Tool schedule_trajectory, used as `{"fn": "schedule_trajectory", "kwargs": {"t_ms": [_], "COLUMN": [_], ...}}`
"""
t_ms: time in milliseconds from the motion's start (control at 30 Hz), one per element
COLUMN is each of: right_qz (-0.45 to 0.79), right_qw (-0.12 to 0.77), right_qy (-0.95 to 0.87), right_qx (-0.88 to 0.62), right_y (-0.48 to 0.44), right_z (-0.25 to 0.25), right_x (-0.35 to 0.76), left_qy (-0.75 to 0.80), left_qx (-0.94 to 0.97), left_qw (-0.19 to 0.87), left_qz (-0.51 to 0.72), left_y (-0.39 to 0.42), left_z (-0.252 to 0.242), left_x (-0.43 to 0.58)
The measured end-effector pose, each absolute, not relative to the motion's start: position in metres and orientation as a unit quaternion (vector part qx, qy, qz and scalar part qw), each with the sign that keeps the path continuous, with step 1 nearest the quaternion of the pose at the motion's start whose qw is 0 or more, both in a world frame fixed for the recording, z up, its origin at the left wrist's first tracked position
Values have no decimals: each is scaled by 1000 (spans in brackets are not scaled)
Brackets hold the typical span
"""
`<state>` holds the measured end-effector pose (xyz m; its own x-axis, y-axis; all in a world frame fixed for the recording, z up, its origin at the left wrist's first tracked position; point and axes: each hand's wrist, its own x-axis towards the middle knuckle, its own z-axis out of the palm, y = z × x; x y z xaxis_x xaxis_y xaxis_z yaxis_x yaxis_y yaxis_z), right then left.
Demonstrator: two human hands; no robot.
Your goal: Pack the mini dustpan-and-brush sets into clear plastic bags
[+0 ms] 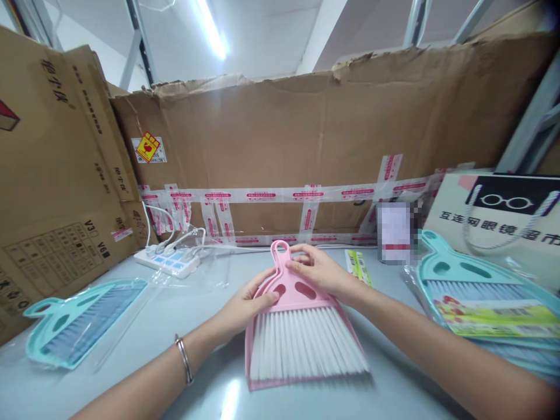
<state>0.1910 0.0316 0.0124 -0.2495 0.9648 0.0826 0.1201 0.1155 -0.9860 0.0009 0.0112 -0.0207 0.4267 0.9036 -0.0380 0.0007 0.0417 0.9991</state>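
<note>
In the middle of the table, a pink hand brush (306,341) with white bristles lies over a pink dustpan (266,385). Their looped handles line up at the top, pointing away from me. My left hand (251,300) grips the left side of the pair, its thumb on the brush head by an oval hole. My right hand (317,268) holds the handle neck from the right, thumb on top and fingers curled behind it. The dustpan is mostly hidden under the brush; its edges show at left and along the bottom.
A turquoise brush-and-dustpan set (87,321) in clear plastic lies at left. More turquoise sets (476,291) are stacked at right near a paper bag (516,216). A power strip (168,262), a green-yellow label card (359,268) and cardboard (280,134) stand or lie behind.
</note>
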Motion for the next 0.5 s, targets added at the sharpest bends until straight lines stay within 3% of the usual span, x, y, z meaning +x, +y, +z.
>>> {"fn": "schedule_trajectory", "kwargs": {"t_ms": [100,500], "right_qz": [598,536], "right_qw": [352,416], "right_qy": [-600,-574], "right_qx": [-398,-458], "right_y": [32,28], "right_z": [13,10], "right_x": [196,186], "left_qy": [386,352], "left_qx": [597,653], "left_qw": [604,586], "left_qz": [359,326], "left_y": [10,8], "left_z": [-19,-13], "left_x": [2,3]}}
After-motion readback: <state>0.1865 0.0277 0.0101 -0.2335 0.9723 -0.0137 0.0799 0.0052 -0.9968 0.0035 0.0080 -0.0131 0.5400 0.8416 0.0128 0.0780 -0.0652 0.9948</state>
